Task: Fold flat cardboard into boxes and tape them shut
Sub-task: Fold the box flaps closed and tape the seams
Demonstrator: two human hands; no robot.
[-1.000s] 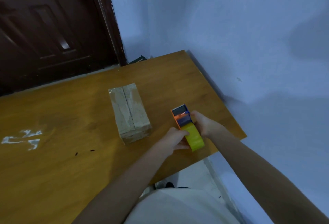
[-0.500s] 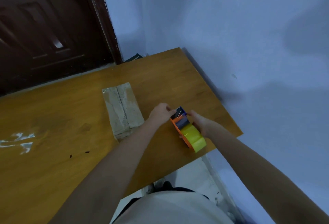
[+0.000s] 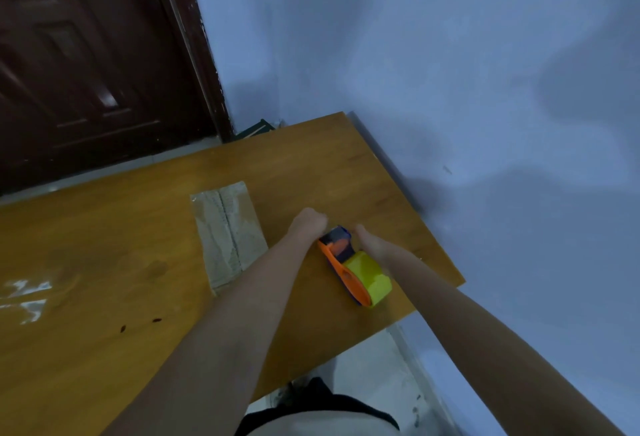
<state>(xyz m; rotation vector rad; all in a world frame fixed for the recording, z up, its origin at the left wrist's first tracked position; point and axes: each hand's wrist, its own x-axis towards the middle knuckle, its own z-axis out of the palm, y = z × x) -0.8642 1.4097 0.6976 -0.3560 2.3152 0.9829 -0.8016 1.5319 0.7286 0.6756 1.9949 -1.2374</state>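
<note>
- Tape dispenser (image 3: 353,267), orange with a yellow roll, sits near table's (image 3: 104,245) right edge.
- Right hand (image 3: 372,245) grips dispenser's far side.
- Left hand (image 3: 308,224) at its front end, fingers curled; grip unclear.
- Taped box (image 3: 227,235) just left of left forearm.

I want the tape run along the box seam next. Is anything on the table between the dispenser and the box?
Only the person's own left forearm, which crosses the strip of table between the tape dispenser and the cardboard box. No other object lies in that gap.
</note>
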